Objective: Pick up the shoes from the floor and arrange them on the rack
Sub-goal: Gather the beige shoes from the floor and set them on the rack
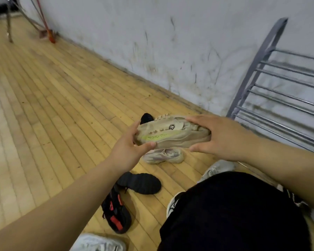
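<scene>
Two bare hands are holding one tan mesh sneaker with a lime-yellow side stripe clear of the yellow wood-plank floor. The left hand is pinching the toe end between thumb and curled fingers, and the right hand is wrapping the heel end in the same way. The sneaker's long axis is running left to right across the view, laces and tongue label facing up and away from the person. A ridged edge is showing along its far side; whether that is a second shoe cannot be told.

The grey metal slatted shoe rack is standing to the right of the sneaker, against the wall, so the heel end and the right hand are lying nearer to it. The coming move is probably a carry to the right, heel leading.

A matching tan sneaker is lying on the floor just below the held one, with a black shoe turned sole-up and a black-and-red sneaker nearer the person.
</scene>
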The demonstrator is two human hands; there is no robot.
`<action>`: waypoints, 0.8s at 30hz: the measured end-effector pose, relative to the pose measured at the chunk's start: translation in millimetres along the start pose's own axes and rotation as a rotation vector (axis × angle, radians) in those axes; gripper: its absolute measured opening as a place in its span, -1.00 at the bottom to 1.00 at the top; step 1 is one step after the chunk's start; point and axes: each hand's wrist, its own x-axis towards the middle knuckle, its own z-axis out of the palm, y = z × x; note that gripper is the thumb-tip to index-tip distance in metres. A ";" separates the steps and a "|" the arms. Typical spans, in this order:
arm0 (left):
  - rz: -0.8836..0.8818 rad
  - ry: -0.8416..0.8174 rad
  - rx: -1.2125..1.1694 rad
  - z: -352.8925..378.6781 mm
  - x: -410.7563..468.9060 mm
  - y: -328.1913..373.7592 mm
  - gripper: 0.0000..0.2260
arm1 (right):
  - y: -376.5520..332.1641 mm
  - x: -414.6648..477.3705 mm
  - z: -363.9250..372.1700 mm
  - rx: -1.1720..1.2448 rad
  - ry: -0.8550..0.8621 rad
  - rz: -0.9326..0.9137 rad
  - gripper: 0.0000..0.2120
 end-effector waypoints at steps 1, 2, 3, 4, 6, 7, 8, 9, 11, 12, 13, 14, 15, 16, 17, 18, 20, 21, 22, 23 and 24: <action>0.040 -0.010 -0.004 6.0 2.6 18.2 -0.17 | 4.4 -14.7 -11.6 0.002 0.038 0.031 -0.17; 0.094 -0.027 0.002 14.4 5.8 39.3 -0.18 | 11.2 -31.7 -24.0 0.003 0.079 0.074 -0.16; 0.153 -0.051 0.022 23.7 10.3 61.4 -0.19 | 19.5 -50.2 -37.2 0.006 0.129 0.121 -0.16; 0.217 -0.076 0.054 34.7 14.0 85.8 -0.19 | 29.5 -70.3 -50.3 0.017 0.175 0.177 -0.16; 0.361 -0.140 0.134 63.4 20.3 137.6 -0.17 | 51.9 -119.1 -79.2 0.078 0.259 0.311 -0.16; 0.452 -0.202 0.196 82.0 21.7 164.1 -0.17 | 64.0 -148.6 -93.8 0.117 0.305 0.389 -0.17; 0.556 -0.292 0.279 102.4 21.4 189.3 -0.16 | 75.7 -181.5 -107.3 0.152 0.347 0.468 -0.17; 0.662 -0.396 0.366 124.4 18.2 213.5 -0.15 | 86.4 -216.8 -118.0 0.183 0.374 0.544 -0.18; 0.818 -0.593 0.498 171.2 3.6 256.3 -0.16 | 100.9 -289.0 -130.2 0.243 0.398 0.695 -0.18; 0.878 -0.674 0.530 195.9 -8.1 275.0 -0.18 | 105.5 -324.1 -130.5 0.257 0.414 0.768 -0.17; 0.936 -0.743 0.549 221.3 -20.4 290.3 -0.20 | 109.6 -357.1 -128.3 0.255 0.433 0.827 -0.17; 0.992 -0.802 0.567 245.7 -35.6 303.5 -0.21 | 112.4 -386.8 -123.4 0.243 0.448 0.879 -0.17; 1.042 -0.853 0.586 269.8 -50.5 312.6 -0.23 | 113.9 -413.4 -117.1 0.233 0.459 0.922 -0.18; 1.083 -0.896 0.588 292.2 -65.7 319.4 -0.23 | 114.0 -437.3 -111.1 0.228 0.466 0.962 -0.17; 1.103 -0.930 0.570 311.5 -80.3 323.5 -0.23 | 114.1 -458.0 -105.4 0.229 0.468 0.991 -0.14; 1.107 -0.960 0.540 328.0 -93.8 325.1 -0.22 | 114.1 -475.9 -100.5 0.235 0.471 1.010 -0.11; 1.106 -1.005 0.476 354.7 -116.0 324.1 -0.18 | 114.5 -505.4 -95.4 0.253 0.482 1.020 -0.05; 1.105 -1.020 0.453 364.9 -124.5 321.7 -0.16 | 115.5 -516.1 -94.3 0.270 0.487 1.013 -0.04; 1.105 -1.031 0.441 372.4 -130.8 319.2 -0.14 | 116.7 -524.2 -93.8 0.295 0.490 1.004 -0.04; 1.105 -1.040 0.448 378.4 -134.5 316.6 -0.12 | 118.9 -529.3 -93.9 0.323 0.492 0.987 -0.06; 1.111 -1.048 0.477 383.6 -135.7 314.7 -0.11 | 121.5 -532.7 -93.6 0.356 0.495 0.969 -0.10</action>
